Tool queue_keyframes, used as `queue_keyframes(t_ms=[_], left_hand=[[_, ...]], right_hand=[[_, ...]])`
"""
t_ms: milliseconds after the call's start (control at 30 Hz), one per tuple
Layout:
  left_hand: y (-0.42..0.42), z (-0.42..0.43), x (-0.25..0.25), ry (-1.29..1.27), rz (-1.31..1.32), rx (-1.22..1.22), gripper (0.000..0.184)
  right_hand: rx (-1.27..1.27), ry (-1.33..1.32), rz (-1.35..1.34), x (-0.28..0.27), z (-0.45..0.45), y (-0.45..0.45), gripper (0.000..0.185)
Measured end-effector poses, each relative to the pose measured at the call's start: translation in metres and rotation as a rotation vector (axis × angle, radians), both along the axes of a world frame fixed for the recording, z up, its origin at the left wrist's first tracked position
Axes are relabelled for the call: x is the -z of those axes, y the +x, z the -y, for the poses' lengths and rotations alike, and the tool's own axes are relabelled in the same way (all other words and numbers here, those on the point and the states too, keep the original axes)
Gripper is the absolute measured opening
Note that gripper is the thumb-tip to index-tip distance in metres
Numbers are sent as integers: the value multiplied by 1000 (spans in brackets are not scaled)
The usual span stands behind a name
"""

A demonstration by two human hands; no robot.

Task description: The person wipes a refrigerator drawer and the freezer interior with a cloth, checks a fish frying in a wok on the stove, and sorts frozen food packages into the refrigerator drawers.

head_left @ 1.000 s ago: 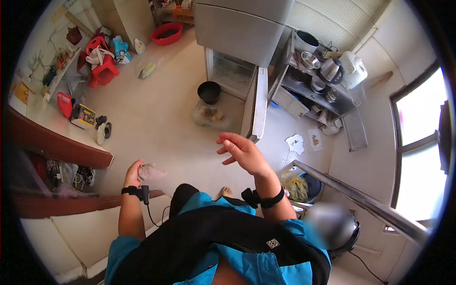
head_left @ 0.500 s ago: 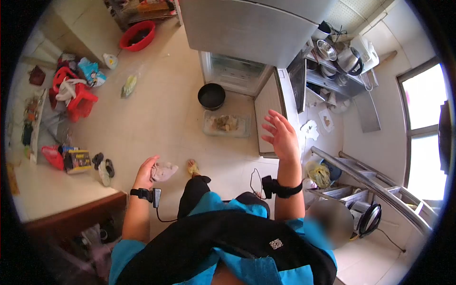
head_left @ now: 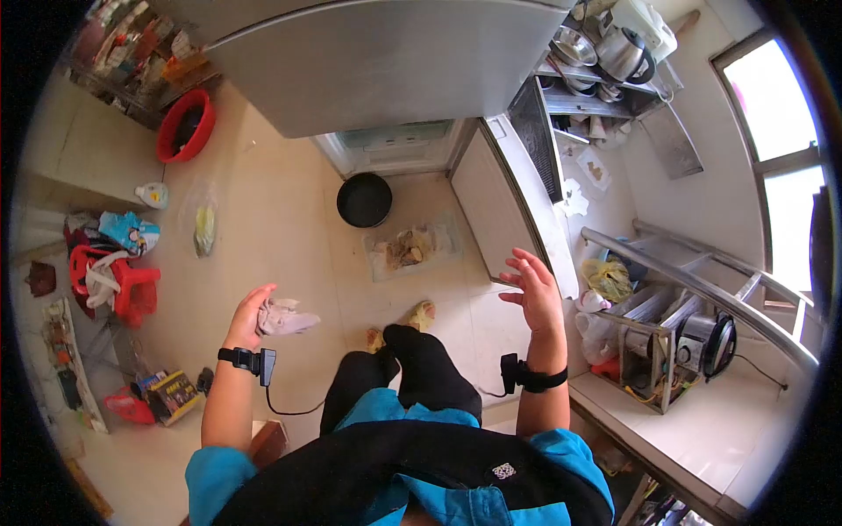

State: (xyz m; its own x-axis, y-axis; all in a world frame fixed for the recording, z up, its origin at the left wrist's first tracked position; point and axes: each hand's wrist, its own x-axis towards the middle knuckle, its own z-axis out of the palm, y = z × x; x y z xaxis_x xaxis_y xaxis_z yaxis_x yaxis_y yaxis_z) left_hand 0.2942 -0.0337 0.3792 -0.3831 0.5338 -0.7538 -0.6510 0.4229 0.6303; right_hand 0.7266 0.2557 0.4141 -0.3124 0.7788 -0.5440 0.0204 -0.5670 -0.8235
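Observation:
A pale pinkish-grey cloth [head_left: 288,318] is gripped in my left hand [head_left: 252,317], at the left of my body. My right hand [head_left: 535,292] is raised with its fingers apart and nothing in them, near the open lower door [head_left: 500,197] of the grey fridge [head_left: 386,61]. On the floor before the fridge opening stands a round black pot [head_left: 364,200]. Just below it lies a clear plastic container [head_left: 412,251] with brownish food pieces inside.
A bagged green vegetable [head_left: 204,230], a red basin [head_left: 186,125] and red stools [head_left: 136,289] are on the left. Right are a metal ladder [head_left: 702,289], a shelf with a kettle [head_left: 623,57], and a rice cooker [head_left: 704,344].
The view has turned and moved closer to the fridge. My left hand still holds the cloth. My right hand remains raised and empty. Both feet now show below the container.

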Motion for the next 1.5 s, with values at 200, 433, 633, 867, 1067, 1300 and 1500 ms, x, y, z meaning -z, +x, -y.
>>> queue_keyframes(t_ms=[200, 433, 633, 867, 1067, 1300, 1500], left_hand=[[-50, -83, 73, -25, -156, 108, 25], [-97, -193, 205, 41, -19, 274, 27], [-113, -304, 347, 181, 169, 455, 33], [-106, -433, 455, 489, -314, 597, 35], [-89, -430, 426, 296, -410, 673, 61], [-118, -355, 388, 256, -291, 1215, 43], [-134, -285, 383, 142, -344, 1237, 51]], right_hand=[[-25, -68, 61, 83, -14, -19, 43], [-42, -93, 91, 213, -27, -40, 45], [-110, 17, 173, 338, -44, -55, 45], [-162, 105, 190, 412, -39, -77, 40], [-329, 190, 384, 448, -41, -83, 43], [-752, 770, 917, 544, -52, -92, 73], [-963, 656, 1047, 595, -42, -144, 84]])
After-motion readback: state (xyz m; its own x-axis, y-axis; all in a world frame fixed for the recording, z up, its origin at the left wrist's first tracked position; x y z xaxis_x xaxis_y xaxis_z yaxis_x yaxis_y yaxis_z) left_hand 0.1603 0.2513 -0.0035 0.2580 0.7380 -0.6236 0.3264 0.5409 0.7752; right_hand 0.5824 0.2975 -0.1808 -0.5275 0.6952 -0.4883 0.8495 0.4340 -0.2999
